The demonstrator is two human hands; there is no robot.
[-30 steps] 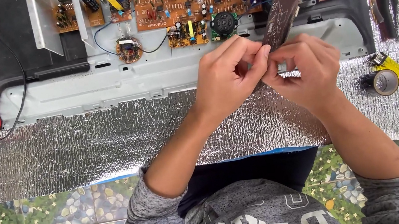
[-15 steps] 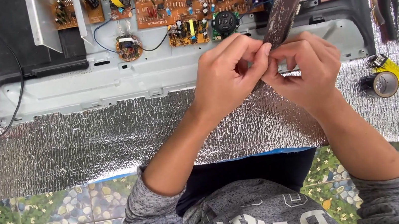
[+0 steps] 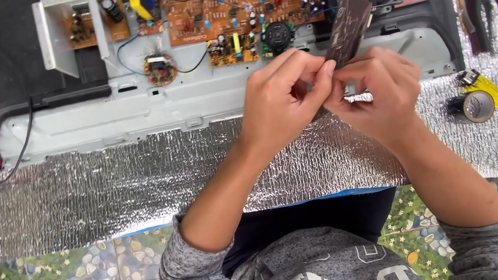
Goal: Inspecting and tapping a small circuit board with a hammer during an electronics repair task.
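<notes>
Both hands, left hand (image 3: 284,95) and right hand (image 3: 381,90), pinch a small dark circuit board (image 3: 347,27) at upper centre-right of the frame, above the opened chassis (image 3: 133,109); a slipped grip could likely drop it onto the exposed brown main board (image 3: 228,14).

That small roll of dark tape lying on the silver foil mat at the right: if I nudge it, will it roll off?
Probably not: the small roll of dark tape lies flat, hole up, so it should slide. The crinkled silver foil mat may drag on it. It looks light and rigid.
</notes>
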